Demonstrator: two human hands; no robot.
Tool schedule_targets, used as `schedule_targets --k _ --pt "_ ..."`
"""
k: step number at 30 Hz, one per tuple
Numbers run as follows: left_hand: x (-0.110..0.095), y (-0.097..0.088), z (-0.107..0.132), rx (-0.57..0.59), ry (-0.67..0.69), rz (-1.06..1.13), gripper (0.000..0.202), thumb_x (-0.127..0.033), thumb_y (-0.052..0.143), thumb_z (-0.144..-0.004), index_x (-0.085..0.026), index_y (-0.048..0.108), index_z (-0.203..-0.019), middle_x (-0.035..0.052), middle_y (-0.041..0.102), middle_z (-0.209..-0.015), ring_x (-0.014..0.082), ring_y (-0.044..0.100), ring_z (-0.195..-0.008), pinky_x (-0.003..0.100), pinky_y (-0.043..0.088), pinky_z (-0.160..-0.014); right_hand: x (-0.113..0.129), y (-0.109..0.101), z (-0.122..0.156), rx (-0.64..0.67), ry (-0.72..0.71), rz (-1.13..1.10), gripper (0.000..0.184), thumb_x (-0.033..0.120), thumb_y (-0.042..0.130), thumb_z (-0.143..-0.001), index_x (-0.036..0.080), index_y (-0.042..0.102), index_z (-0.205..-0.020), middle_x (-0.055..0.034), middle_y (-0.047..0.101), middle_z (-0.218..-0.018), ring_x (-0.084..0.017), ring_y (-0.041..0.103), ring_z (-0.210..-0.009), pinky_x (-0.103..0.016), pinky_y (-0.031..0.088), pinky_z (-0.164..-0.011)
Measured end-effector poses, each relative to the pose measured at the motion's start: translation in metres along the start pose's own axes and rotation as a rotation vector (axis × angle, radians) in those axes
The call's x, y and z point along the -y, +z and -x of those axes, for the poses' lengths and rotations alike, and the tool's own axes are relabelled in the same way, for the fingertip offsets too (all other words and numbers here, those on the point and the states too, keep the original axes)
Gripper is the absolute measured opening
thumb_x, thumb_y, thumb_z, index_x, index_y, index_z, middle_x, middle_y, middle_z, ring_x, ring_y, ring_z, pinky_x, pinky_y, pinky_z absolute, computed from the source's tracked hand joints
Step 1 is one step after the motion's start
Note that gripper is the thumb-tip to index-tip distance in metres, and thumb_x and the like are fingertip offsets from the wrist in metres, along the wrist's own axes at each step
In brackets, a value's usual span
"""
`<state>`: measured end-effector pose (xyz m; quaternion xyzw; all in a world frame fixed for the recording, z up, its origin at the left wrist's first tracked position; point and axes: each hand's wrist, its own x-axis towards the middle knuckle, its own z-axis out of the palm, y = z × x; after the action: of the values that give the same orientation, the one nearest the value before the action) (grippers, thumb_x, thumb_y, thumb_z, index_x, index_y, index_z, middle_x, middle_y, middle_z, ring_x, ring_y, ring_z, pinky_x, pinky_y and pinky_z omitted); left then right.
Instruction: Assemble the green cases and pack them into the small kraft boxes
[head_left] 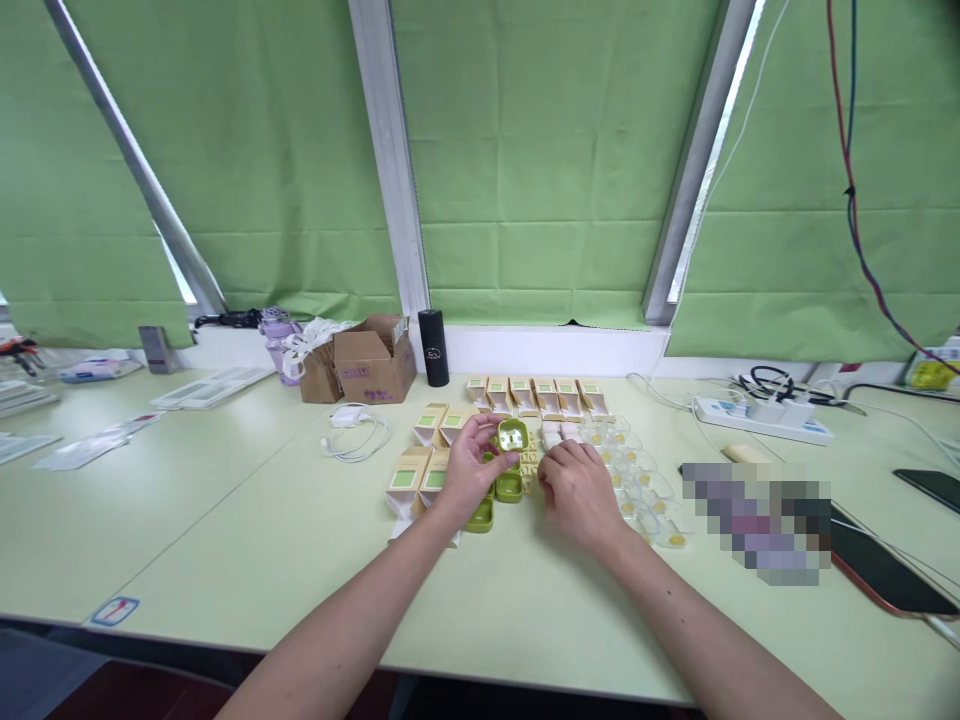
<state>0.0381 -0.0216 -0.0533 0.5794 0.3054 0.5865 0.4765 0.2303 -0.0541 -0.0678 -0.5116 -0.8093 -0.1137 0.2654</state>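
Note:
My left hand (474, 468) is closed on a small green square container (513, 436), held tilted so its hollow inside faces me. Beneath it, more green square containers (509, 488) lie on the table. My right hand (576, 490) is lowered over the table with its fingers curled together; whatever they may hold is hidden. Small pale yellow pieces (529, 462) lie in a group between my hands. White and pinkish blocks (561, 433) sit just behind my right hand. Several clear plastic cups with yellow centres (643, 480) stand in rows to its right.
Open small cartons with green labels (534, 398) line the back, and others (409, 482) stand at left. Behind are a cardboard box (372, 362), a black cylinder (433, 348) and a white charger with cable (349, 416). A power strip (765, 418) and a phone (885, 560) lie right.

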Motion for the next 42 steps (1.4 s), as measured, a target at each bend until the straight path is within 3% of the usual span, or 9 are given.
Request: schedule_targets --k 4,10,15,23,27,34,42 --pt "0.001 -0.001 -0.001 -0.009 0.018 -0.023 0.062 -0.034 0.097 -0.07 -0.022 0.06 -0.118 0.0074 0.079 -0.109 0.0238 0.074 -0.102 0.034 0.054 -0.087 -0.005 -0.003 -0.001 -0.16 0.106 -0.314 0.017 0.008 0.058 -0.086 0.021 0.069 -0.086 -0.0083 0.074 -0.088 -0.027 0.064 -0.089 -0.038 0.043 -0.082" --pt "0.003 -0.003 -0.003 -0.046 0.054 -0.125 0.058 -0.031 0.094 -0.072 -0.022 0.06 -0.118 0.0071 0.078 -0.109 0.0262 0.073 -0.111 0.033 0.05 -0.086 -0.008 -0.001 -0.006 -0.296 0.311 -0.888 0.007 0.028 0.066 -0.091 0.025 0.069 -0.086 -0.0028 0.072 -0.08 -0.023 0.062 -0.075 -0.036 0.048 -0.071" --pt "0.005 -0.004 -0.003 -0.064 0.087 -0.235 0.052 -0.027 0.091 -0.074 -0.023 0.063 -0.118 0.0079 0.077 -0.115 0.0276 0.071 -0.117 0.035 0.05 -0.09 -0.009 0.001 -0.011 -0.349 0.412 -1.26 0.022 0.041 0.079 -0.085 0.024 0.069 -0.094 -0.0029 0.07 -0.085 -0.022 0.064 -0.079 -0.036 0.052 -0.075" --pt "0.001 0.001 0.002 -0.055 0.13 -0.344 0.047 -0.017 0.085 -0.075 -0.025 0.065 -0.116 0.0061 0.073 -0.123 0.0263 0.069 -0.12 0.039 0.051 -0.103 -0.007 0.002 -0.012 -0.323 0.414 -1.343 0.019 0.039 0.074 -0.09 0.025 0.062 -0.09 0.0009 0.062 -0.081 -0.017 0.056 -0.071 -0.03 0.045 -0.065" --pt "0.001 0.002 0.004 -0.041 0.136 -0.375 0.045 -0.017 0.085 -0.076 -0.024 0.065 -0.116 0.006 0.073 -0.122 0.0266 0.069 -0.121 0.042 0.051 -0.108 -0.005 0.003 -0.013 -0.315 0.422 -1.359 0.02 0.043 0.072 -0.09 0.024 0.065 -0.085 0.0012 0.06 -0.076 -0.017 0.055 -0.068 -0.03 0.044 -0.062" --pt "0.003 0.002 0.004 -0.031 0.146 -0.379 0.046 -0.018 0.085 -0.077 -0.025 0.066 -0.119 0.0064 0.072 -0.125 0.0267 0.069 -0.121 0.042 0.052 -0.108 -0.006 0.001 -0.012 -0.275 0.463 -1.471 0.033 0.049 0.086 -0.08 0.024 0.077 -0.1 -0.0027 0.071 -0.084 -0.018 0.059 -0.071 -0.031 0.049 -0.063" --pt "0.005 0.002 0.004 -0.024 0.126 -0.401 0.045 -0.021 0.084 -0.078 -0.025 0.066 -0.119 0.006 0.072 -0.125 0.0263 0.069 -0.122 0.041 0.051 -0.109 -0.008 0.002 -0.015 -0.273 0.63 -1.708 0.048 0.051 0.1 -0.064 0.019 0.08 -0.093 -0.0014 0.071 -0.071 -0.014 0.059 -0.063 -0.027 0.048 -0.059"
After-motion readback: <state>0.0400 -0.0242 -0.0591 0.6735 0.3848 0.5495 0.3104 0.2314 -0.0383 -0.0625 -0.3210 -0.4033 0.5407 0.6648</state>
